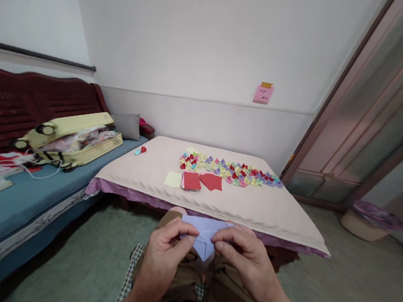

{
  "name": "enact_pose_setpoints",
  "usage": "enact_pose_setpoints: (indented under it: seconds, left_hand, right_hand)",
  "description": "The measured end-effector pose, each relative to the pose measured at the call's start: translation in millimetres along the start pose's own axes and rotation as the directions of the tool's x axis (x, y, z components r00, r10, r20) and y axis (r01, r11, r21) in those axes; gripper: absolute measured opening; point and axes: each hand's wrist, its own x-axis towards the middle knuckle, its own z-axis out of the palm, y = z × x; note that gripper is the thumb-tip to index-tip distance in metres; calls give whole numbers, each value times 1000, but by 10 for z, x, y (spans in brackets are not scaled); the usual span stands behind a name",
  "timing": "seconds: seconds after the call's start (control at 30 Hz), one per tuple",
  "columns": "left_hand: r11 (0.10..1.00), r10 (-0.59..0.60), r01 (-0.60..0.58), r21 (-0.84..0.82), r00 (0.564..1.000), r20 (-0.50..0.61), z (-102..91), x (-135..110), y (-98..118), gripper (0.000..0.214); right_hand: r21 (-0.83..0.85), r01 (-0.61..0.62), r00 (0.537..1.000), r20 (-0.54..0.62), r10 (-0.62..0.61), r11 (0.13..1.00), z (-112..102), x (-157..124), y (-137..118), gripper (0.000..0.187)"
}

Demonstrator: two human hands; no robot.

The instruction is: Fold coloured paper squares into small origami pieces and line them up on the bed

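Note:
A sheet of blue-violet origami paper (207, 226), folded to a downward-pointing triangle with creases and a flap near its tip, is held above my lap. My left hand (170, 244) pinches it at the left between thumb and forefinger. On the other side, my right hand (240, 250) grips it the same way, near the middle flap. Beyond, on the covered table, lie a stack of red square paper (192, 181), several loose red sheets (212, 181) and a pale yellow sheet (173, 179).
Many small folded paper pieces (235, 169) spread across the table (143, 169). Two small pieces (140, 151) lie at its left. An open yellow suitcase (79, 135) rests on the blue bench (27, 201). A waste bin (364, 224) stands at right; a pink note (263, 94) hangs on the wall.

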Motion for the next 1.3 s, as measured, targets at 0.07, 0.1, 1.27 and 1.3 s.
enact_pose_setpoints:
  seconds: [0.07, 0.1, 1.27, 1.3]
  left_hand:
    - [1000, -23, 23, 10, 1000, 16, -7, -6, 6, 8]
    - [999, -42, 41, 19, 999, 18, -7, -11, 12, 8]
    - [927, 124, -110, 359, 992, -14, 57, 0, -4, 21]
    - [912, 154, -137, 386, 988, -14, 59, -7, -7, 21]
  right_hand:
    - [2, 15, 1000, 9, -15, 1000, 3, -7, 2, 11]
    - [18, 13, 1000, 2, -13, 1000, 5, -13, 8, 11]
    - [-25, 82, 988, -126, -84, 996, -16, 3, 95, 8]
    - [-33, 94, 988, -121, -98, 995, -18, 2, 87, 9]
